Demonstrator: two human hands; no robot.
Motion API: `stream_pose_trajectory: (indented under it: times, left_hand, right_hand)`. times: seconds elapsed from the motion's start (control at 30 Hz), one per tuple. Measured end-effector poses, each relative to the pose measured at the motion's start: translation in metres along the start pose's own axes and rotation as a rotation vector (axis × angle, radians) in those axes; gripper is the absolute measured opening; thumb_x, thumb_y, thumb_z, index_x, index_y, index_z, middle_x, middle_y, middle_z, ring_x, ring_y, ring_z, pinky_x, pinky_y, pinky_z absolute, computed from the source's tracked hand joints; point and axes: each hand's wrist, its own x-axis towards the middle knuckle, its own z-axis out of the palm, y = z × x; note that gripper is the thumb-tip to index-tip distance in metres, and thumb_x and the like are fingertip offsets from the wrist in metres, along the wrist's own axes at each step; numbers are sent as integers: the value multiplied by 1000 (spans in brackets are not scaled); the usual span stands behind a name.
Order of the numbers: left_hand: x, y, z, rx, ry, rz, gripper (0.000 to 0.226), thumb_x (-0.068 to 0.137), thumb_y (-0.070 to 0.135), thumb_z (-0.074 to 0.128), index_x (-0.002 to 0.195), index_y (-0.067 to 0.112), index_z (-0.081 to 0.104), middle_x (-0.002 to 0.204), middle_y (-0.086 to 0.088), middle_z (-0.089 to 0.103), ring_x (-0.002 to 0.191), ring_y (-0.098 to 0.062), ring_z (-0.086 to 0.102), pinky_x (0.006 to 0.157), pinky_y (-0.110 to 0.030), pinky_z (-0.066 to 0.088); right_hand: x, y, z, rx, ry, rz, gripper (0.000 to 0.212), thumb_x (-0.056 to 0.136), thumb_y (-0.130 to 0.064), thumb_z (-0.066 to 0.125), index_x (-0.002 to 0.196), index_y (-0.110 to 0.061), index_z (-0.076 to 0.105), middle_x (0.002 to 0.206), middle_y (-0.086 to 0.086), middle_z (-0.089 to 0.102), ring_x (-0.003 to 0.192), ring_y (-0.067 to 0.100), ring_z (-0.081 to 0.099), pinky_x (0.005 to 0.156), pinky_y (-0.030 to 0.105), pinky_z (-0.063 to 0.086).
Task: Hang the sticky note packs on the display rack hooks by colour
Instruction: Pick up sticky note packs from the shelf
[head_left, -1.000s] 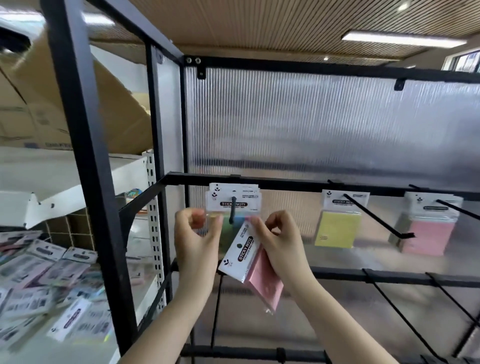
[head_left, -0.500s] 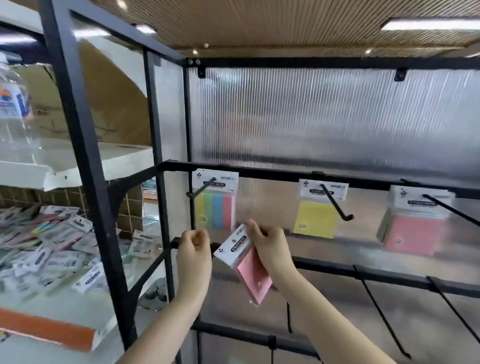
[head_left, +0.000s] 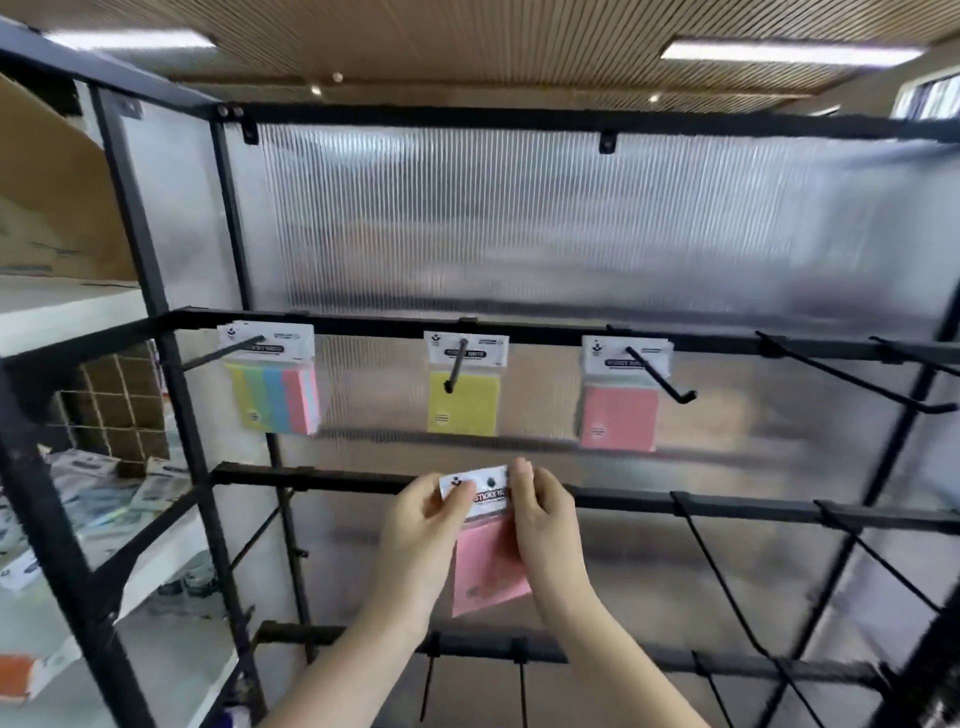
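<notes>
Two hands hold one pink sticky note pack (head_left: 485, 564) in front of the display rack (head_left: 156, 332), near its middle bar (head_left: 649, 501); the left hand (head_left: 423, 525) pinches the white header card's left end between thumb and fingers, and the right hand (head_left: 540, 519) pinches its right end, so each grip is closed on the pack; the pack hangs slightly tilted, its pink block below the card, and it is on no hook.

Three sets of packs hang on hooks from the upper bar (head_left: 519, 332); at the left is a striped multicolour pack (head_left: 275, 397) on a hook (head_left: 218, 353) that points left; in the middle is a yellow pack (head_left: 462, 402) on its own hook (head_left: 457, 364); to the right are pink packs (head_left: 618, 415), several deep, on a third hook (head_left: 660, 379); further right two bare hooks (head_left: 857, 384) stick out from the same bar.

Behind the rack is a ribbed translucent panel (head_left: 519, 218); at the far left, white shelves (head_left: 62, 306) carry a scatter of more packs (head_left: 93, 499), blurred, and a cardboard box (head_left: 47, 197) sits above them.
</notes>
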Motion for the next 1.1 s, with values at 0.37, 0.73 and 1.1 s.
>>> stream_pose_trajectory:
  times: [0.37, 0.73, 1.1]
  left_hand:
    - [-25, 54, 89, -138, -151, 204, 29, 89, 27, 64, 73, 5, 54, 65, -5, 52, 62, -14, 46, 57, -22, 38]
    - [-9, 79, 127, -129, -100, 240, 35, 93, 12, 57, 60, 22, 48, 46, 17, 49, 46, 4, 45, 48, -6, 34]
    - [6, 68, 125, -69, -59, 277, 41, 92, 15, 58, 58, 16, 35, 47, 13, 32, 47, -3, 28, 44, -15, 23]
  right_hand:
    - [-30, -56, -111, 51, 271, -270, 44, 90, -16, 61, 60, -21, 30, 48, -13, 38, 47, 3, 29, 47, 18, 25]
    - [9, -83, -147, 30, 210, -275, 35, 91, -18, 63, 60, -15, 45, 46, -18, 50, 44, -2, 42, 46, 11, 31]
    - [21, -78, -149, 58, 109, -258, 24, 91, -24, 62, 78, -4, 60, 67, 1, 64, 57, 4, 52, 54, 18, 39]
